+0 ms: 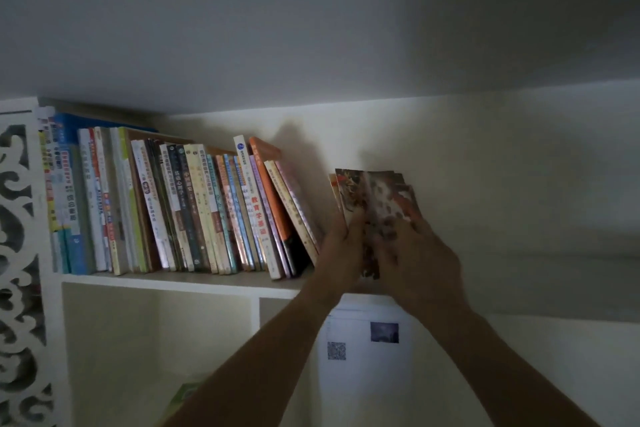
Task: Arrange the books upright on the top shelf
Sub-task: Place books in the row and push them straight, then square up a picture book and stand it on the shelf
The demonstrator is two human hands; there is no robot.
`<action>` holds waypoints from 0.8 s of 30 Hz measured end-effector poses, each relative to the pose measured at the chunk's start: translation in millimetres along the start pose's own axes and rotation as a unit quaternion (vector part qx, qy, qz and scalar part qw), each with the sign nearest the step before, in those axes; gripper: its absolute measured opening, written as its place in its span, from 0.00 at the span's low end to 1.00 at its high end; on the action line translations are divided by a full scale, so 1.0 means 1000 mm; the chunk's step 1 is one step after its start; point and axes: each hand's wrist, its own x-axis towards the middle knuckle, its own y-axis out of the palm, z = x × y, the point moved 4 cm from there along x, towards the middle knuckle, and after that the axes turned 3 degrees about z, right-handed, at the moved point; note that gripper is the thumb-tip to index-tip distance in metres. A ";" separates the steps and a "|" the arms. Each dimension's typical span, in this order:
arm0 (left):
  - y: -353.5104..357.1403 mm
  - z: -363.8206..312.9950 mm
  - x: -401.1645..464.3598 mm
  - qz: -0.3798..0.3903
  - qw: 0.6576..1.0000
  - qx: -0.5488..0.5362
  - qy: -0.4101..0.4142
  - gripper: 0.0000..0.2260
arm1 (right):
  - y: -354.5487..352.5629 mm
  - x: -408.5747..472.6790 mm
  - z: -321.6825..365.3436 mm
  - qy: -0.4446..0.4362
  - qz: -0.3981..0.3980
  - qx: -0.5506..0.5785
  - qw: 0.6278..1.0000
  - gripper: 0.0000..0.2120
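Observation:
A long row of books (180, 211) stands on the top shelf (166, 278), its right end leaning left. To the right of a gap, a small stack of thin books with patterned red and brown covers (377, 194) stands nearly upright at the shelf's right part. My left hand (343, 246) grips the stack's left side, fingers curled on the cover. My right hand (419, 253) holds the stack's right side, its fingers blurred. The stack's lower part is hidden behind both hands.
A white carved fretwork panel (20, 270) bounds the shelf on the left. Below are open compartments, one holding a green book (183, 395). A white sheet with a QR code (367, 367) hangs under the shelf. The ceiling is close above.

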 end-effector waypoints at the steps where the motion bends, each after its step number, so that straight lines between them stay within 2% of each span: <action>1: 0.005 0.001 0.001 0.009 1.000 -0.008 0.000 0.19 | 0.011 0.000 -0.007 0.013 0.075 0.071 0.995 0.19; 2: 0.010 0.002 0.002 0.022 1.000 -0.010 0.001 0.21 | 0.018 -0.001 -0.012 0.011 0.116 0.144 0.983 0.20; 4: 0.014 0.006 0.005 0.048 0.999 -0.011 -0.003 0.19 | 0.021 -0.001 -0.019 -0.011 0.138 0.221 0.965 0.19; 6: 0.010 0.010 0.011 0.062 0.998 -0.021 -0.022 0.17 | 0.017 0.005 -0.033 -0.001 0.154 0.210 0.965 0.24; 8: 0.006 0.009 0.016 0.071 0.996 -0.043 -0.042 0.16 | 0.010 0.019 -0.059 0.043 0.081 0.146 0.985 0.31; 9: 0.005 0.006 0.018 0.080 0.995 -0.049 -0.042 0.15 | 0.006 0.026 -0.073 0.087 0.047 0.155 0.983 0.34; 11: 0.009 0.002 0.019 0.105 0.992 -0.056 -0.039 0.14 | 0.004 0.036 -0.094 0.180 0.030 0.291 0.939 0.42; 13: 0.016 0.002 0.017 0.119 0.989 -0.069 -0.053 0.13 | 0.006 0.036 -0.099 0.225 0.049 0.402 0.886 0.39; 14: 0.018 0.004 0.017 0.119 0.989 -0.069 -0.057 0.13 | 0.008 0.035 -0.102 0.227 0.046 0.418 0.878 0.35; 16: 0.018 0.007 0.020 0.104 0.991 -0.067 -0.049 0.13 | 0.004 0.033 -0.103 0.216 0.017 0.421 0.881 0.26; 18: 0.015 0.008 0.023 0.072 0.995 -0.059 -0.024 0.18 | 0.006 0.032 -0.104 0.207 0.006 0.409 0.889 0.19; 21: 0.013 0.012 0.027 0.040 0.999 -0.027 0.019 0.26 | 0.007 0.030 -0.101 0.216 0.006 0.417 0.883 0.19; 24: 0.017 0.018 0.031 0.039 0.999 -0.020 0.023 0.18 | 0.011 0.033 -0.094 0.201 0.055 0.430 0.879 0.19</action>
